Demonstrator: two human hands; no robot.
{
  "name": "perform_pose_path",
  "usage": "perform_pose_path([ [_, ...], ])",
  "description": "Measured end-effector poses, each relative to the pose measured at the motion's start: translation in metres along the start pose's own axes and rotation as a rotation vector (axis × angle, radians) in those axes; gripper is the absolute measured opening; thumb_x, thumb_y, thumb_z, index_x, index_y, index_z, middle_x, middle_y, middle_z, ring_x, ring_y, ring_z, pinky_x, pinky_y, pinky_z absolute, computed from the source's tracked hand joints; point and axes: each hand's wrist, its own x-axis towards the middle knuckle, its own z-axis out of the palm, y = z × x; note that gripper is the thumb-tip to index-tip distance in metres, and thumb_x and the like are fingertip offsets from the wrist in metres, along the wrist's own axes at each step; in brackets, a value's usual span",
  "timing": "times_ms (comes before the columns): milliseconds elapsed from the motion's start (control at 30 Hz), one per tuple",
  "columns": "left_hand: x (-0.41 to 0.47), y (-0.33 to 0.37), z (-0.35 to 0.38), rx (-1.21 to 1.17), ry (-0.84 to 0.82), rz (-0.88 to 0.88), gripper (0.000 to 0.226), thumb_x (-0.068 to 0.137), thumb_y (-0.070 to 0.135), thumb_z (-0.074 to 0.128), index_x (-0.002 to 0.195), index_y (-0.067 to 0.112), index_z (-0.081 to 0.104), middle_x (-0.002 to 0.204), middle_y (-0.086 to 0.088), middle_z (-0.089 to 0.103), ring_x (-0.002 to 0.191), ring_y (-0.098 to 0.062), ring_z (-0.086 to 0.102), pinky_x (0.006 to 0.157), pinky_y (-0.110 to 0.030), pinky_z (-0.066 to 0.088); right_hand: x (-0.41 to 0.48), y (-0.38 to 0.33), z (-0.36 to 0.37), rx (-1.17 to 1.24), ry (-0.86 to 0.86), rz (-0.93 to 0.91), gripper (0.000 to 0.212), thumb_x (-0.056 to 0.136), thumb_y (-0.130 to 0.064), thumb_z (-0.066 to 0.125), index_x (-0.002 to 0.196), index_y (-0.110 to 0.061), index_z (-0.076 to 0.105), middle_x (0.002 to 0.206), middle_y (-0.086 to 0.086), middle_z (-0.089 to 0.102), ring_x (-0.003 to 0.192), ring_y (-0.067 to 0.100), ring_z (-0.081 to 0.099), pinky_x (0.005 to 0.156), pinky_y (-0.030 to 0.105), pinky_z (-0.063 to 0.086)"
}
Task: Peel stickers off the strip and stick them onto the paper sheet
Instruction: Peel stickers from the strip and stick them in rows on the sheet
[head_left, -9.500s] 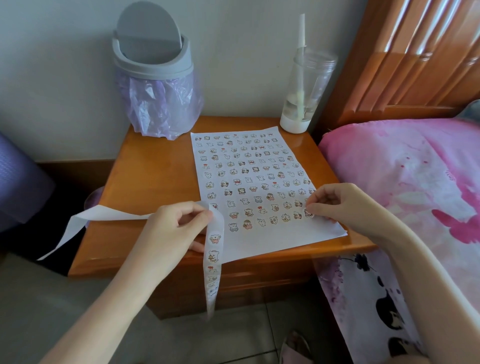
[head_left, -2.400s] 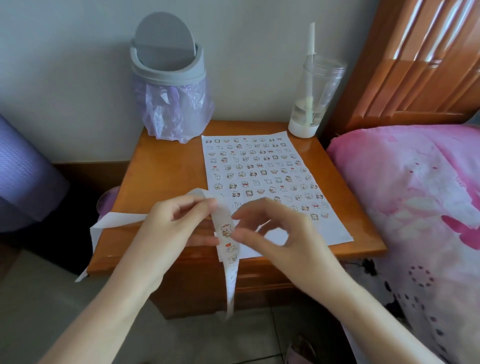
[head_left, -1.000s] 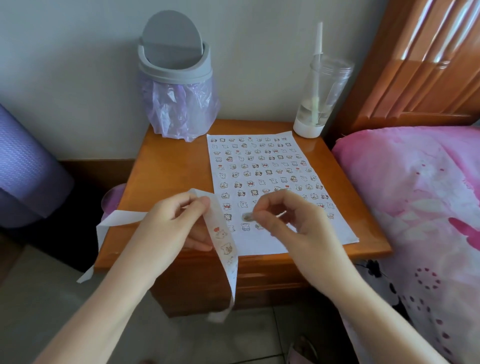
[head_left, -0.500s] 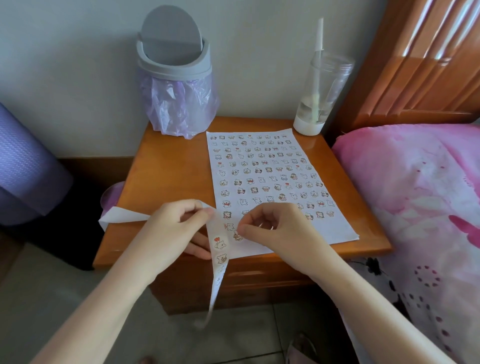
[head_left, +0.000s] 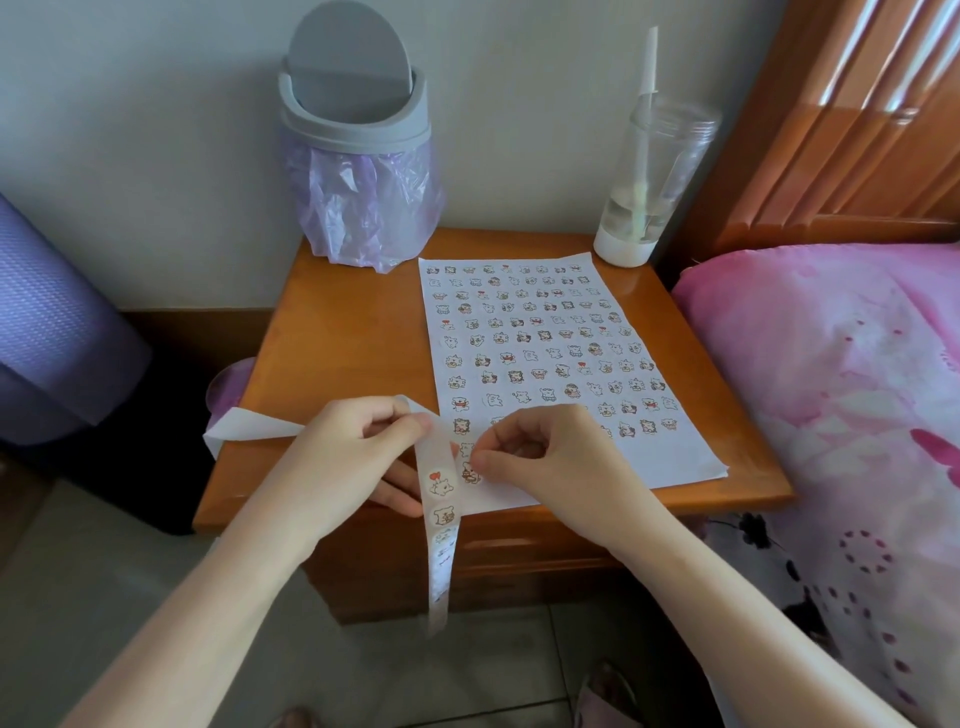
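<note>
The fingers (head_left: 402, 422) of your left hand (head_left: 348, 462) are curled and pinch the strip (head_left: 440, 501) where it folds over them. Its sticker-bearing end hangs down past the front edge of the worktop (head_left: 337, 332), and its bare end trails off to the left. On your right hand (head_left: 550, 462), thumb and forefinger are closed tip to tip on one sticker (head_left: 471, 475), low at the near left corner of the paper sheet (head_left: 654, 462). The other fingers are tucked in. The sheet lies flat on the worktop, covered in rows of small stickers. Behind it stand a grey bin (head_left: 358, 156) with a purple liner and a clear cup (head_left: 649, 187) with a straw. A pink bed (head_left: 831, 374) lies to your right.
</note>
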Motion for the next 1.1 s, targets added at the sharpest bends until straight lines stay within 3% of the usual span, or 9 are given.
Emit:
perform_pose_path([
  [567,-0.0007,-0.0006,0.0019,0.000,0.027,0.010,0.018,0.095,0.017,0.051,0.097,0.009,0.067,0.083,-0.005,0.074,0.064,-0.021,0.072,0.052,-0.029,0.059,-0.0031,-0.0010,0.0045,-0.088,0.036,-0.048,0.002,0.082,-0.026,0.068,0.082,-0.026,0.067,0.078,-0.014,0.064,0.060,-0.001,0.051,0.054,0.012,0.037],
  [733,-0.0006,0.0002,0.0027,0.008,0.047,0.017,0.016,0.094,0.017,0.051,0.096,0.010,0.067,0.073,-0.001,0.073,0.061,-0.018,0.072,0.050,-0.026,0.058,-0.0039,-0.0007,0.0066,-0.109,0.057,-0.067,0.002,0.082,-0.025,0.069,0.083,-0.024,0.068,0.072,-0.017,0.058,0.059,-0.002,0.049,0.056,0.012,0.036],
  [933,-0.0014,0.0004,0.0031,0.016,0.044,0.017,0.018,0.094,0.018,0.051,0.097,0.011,0.067,0.081,-0.004,0.074,0.063,-0.019,0.072,0.055,-0.031,0.060,-0.0052,0.0012,0.0078,-0.162,0.095,-0.075,0.010,0.080,-0.030,0.071,0.082,-0.029,0.061,0.071,-0.015,0.050,0.061,0.002,0.045,0.054,0.011,0.031],
  [1100,-0.0010,0.0001,0.0027,0.037,0.041,0.014,0.018,0.094,0.020,0.052,0.098,0.010,0.066,0.085,-0.002,0.073,0.064,-0.019,0.072,0.056,-0.032,0.060,-0.0024,0.0048,0.0096,-0.159,0.120,-0.073,0.019,0.083,-0.027,0.067,0.093,-0.032,0.052,0.071,-0.010,0.052,0.060,0.004,0.048,0.056,0.014,0.037],
])
